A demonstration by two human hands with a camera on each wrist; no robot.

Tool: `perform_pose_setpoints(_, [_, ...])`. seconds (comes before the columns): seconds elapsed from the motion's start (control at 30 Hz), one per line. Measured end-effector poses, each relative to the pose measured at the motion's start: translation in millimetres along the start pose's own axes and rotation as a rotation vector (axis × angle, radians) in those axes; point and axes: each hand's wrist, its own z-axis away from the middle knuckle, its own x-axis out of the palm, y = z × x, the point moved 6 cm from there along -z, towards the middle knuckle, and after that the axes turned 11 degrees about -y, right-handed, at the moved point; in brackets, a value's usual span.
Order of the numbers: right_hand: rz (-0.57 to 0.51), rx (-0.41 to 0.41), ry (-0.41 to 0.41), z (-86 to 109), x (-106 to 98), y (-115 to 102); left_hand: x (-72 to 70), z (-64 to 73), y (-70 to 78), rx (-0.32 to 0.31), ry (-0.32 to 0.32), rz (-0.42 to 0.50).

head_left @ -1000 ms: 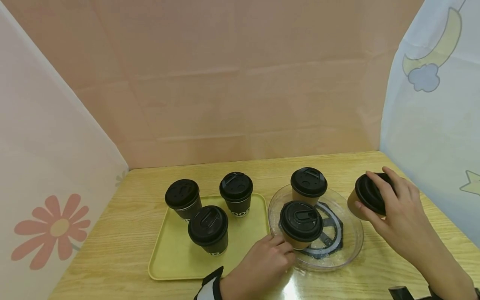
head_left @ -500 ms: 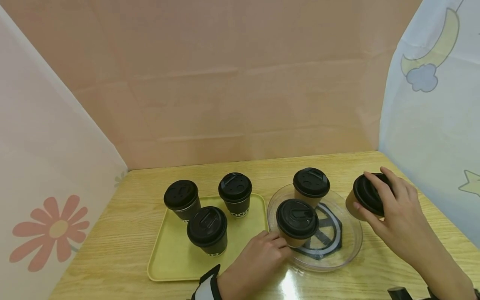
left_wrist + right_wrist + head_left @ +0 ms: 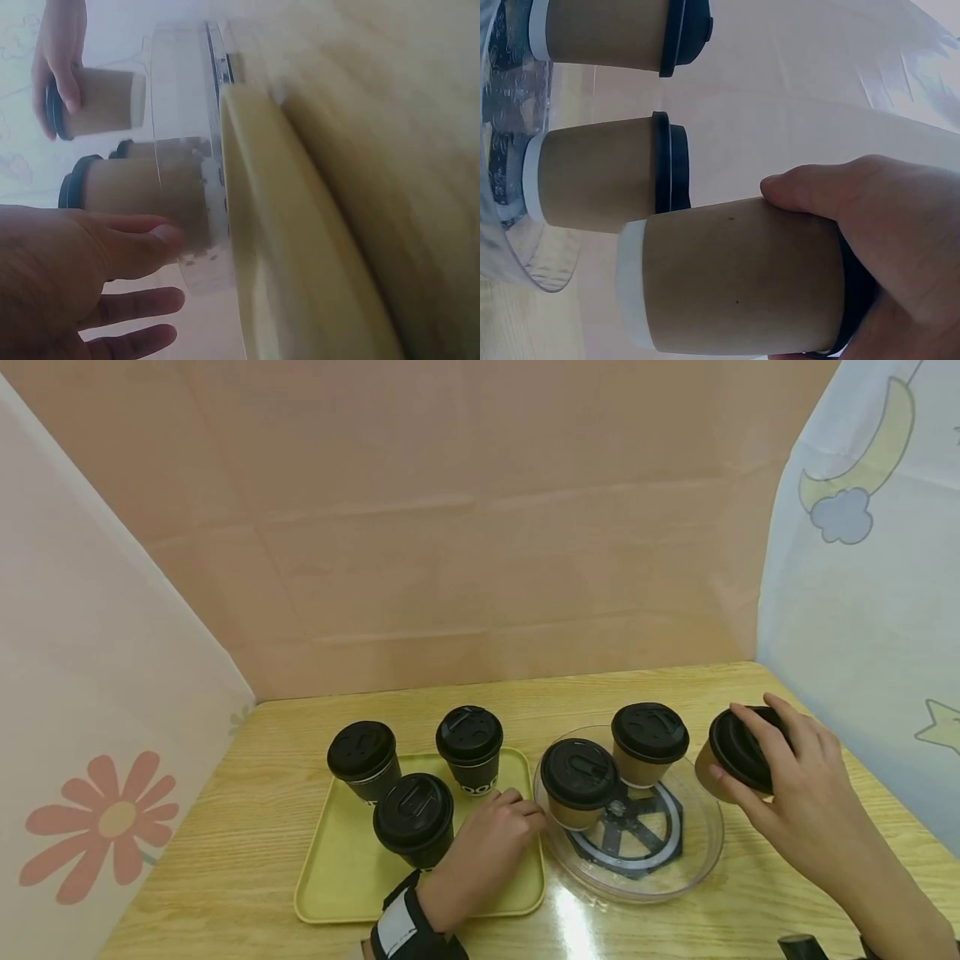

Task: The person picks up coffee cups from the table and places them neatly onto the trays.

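My left hand point(image 3: 501, 831) is at the left edge of a clear round tray point(image 3: 701, 868), where thumb and forefinger pinch its wall in the left wrist view; the other fingers are extended. Two brown paper cups with black lids stand in this tray: a front-left cup point(image 3: 579, 783) close to my left fingers and a back-right cup point(image 3: 649, 743). To the right of the tray, my right hand point(image 3: 802, 768) grips another lidded brown paper cup point(image 3: 739, 277) around its lid end. That cup leans slightly in the head view; its far side is hidden.
Left of the clear tray lies a yellow rectangular tray point(image 3: 337, 881), bearing three dark lidded cups: back-left point(image 3: 364, 760), back-right point(image 3: 470, 747) and front point(image 3: 415, 818). A pinkish cloth point(image 3: 480, 527) rises behind the wooden table point(image 3: 202, 852). Patterned sheets flank both sides.
The clear tray has turned clockwise: its near cup has moved left and back, its far cup right and forward. My left hand has moved left and back; my right hand stays nearly still.
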Motion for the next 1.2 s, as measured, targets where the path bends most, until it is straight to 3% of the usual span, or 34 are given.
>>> perform_pose_setpoints(0.33, [0.025, -0.022, -0.004, 0.7, -7.2, -5.2, 4.7, -3.6, -8.3, -0.077, 0.006, 0.028])
perform_pose_setpoints(0.43, [0.033, -0.022, -0.004, 0.7, -10.2, -9.1, 1.2, -2.3, -4.0, -0.056, 0.011, 0.007])
perform_pose_setpoints(0.63, [0.022, -0.014, -0.027, 2.2, -15.3, -17.5, -5.2, 6.4, 17.8, 0.103, 0.014, 0.028])
perform_pose_setpoints(0.7, [0.008, -0.024, -0.028, 1.9, -17.0, -21.8, -6.0, 8.3, 22.4, 0.129, 0.027, 0.038])
perform_pose_setpoints(0.87, [-0.040, -0.062, -0.045, 0.1, -16.9, -33.8, -4.6, 7.6, 21.6, 0.111, 0.058, 0.045])
perform_pose_setpoints(1.2, [-0.075, -0.091, -0.153, 2.0, -1.5, -55.7, -0.3, 4.7, 13.7, 0.085, 0.045, 0.060])
